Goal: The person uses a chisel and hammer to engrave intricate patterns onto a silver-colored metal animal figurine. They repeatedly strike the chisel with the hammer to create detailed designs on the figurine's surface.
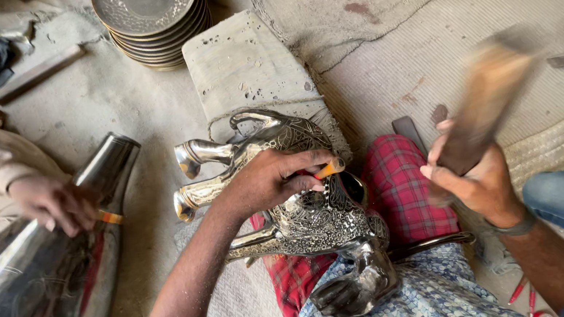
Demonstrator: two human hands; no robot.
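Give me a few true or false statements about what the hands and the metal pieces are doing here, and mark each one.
1. The left hand holds an orange-tipped tool against the engraved metal elephant. True.
2. The right hand is empty. False: it grips a blurred wooden mallet.
3. The stack of metal plates sits on the person's lap. False: it is on the floor, farther off.
4. Another person's hand touches a tall shiny vase. True.

Left hand [274,180] with chisel [328,169] on metal elephant [304,214], right hand [473,183] gripping mallet [486,96].
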